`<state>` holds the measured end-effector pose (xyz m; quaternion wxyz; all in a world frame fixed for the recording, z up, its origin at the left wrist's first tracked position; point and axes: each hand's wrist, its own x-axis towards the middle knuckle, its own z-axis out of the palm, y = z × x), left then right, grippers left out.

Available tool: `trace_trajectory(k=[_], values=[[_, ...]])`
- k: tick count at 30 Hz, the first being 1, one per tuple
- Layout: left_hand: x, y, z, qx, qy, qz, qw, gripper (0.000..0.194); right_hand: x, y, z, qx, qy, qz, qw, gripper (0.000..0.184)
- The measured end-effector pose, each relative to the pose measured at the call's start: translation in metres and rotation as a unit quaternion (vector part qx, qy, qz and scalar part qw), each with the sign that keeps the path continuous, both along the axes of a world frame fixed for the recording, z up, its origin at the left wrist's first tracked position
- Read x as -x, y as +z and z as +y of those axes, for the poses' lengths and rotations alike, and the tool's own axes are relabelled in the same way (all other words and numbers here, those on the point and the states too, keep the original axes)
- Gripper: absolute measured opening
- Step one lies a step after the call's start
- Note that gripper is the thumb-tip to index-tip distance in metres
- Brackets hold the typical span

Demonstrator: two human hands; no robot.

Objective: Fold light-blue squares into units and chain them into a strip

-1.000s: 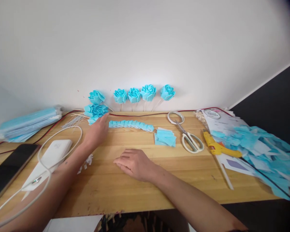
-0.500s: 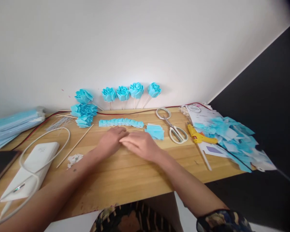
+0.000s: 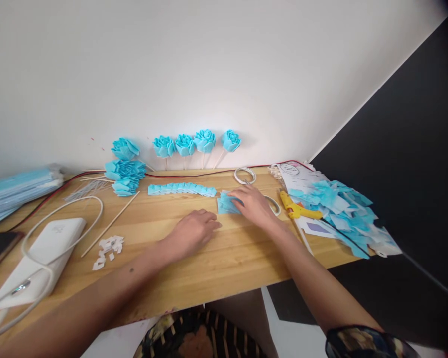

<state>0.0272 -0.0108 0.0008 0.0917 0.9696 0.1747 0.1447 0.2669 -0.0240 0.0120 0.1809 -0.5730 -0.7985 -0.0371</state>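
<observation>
My right hand (image 3: pixel 254 205) reaches over a small stack of light blue fabric pieces (image 3: pixel 227 204), its fingertips at the stack's right side. Thumb and fingers are apart, and I see nothing lifted. It covers most of a pair of scissors, leaving a white handle (image 3: pixel 274 205) partly visible. My left hand (image 3: pixel 192 232) rests low over the wooden table, palm down, fingers loosely spread, holding nothing. Beyond it lies a row of overlapping folded blue pieces (image 3: pixel 182 189).
Blue fabric flowers on sticks (image 3: pixel 204 141) lean at the wall, with more flowers (image 3: pixel 125 170) to their left. A tape roll (image 3: pixel 245 175), yellow glue gun (image 3: pixel 300 208) and blue scraps (image 3: pixel 343 214) lie right. White bits (image 3: pixel 110 245), a stick (image 3: pixel 110 224) and a power bank (image 3: pixel 41 261) lie left.
My hands, together before, have parted. The right moved right to the blue stack and now covers the scissors; the left moved slightly right and nearer me. The view has shifted a little.
</observation>
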Motion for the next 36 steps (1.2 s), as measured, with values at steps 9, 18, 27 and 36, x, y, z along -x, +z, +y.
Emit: trace_trajectory(k=[9,18,27,36], values=[[0.021,0.004,0.026,0.001,0.058,-0.028,0.998,0.030,0.032,0.002,0.039,0.062,0.014,-0.006,0.998,0.057],[0.081,0.023,0.104,0.008,0.365,-0.012,0.931,0.042,0.049,0.001,0.064,0.126,0.004,-0.019,0.992,0.067],[0.053,0.014,0.132,0.049,0.364,0.044,0.929,0.043,0.051,-0.004,0.071,0.123,0.030,0.029,0.992,0.054],[0.030,0.011,0.161,0.094,0.338,0.063,0.934,0.034,0.020,-0.007,0.081,0.079,-0.015,0.014,0.997,0.030]])
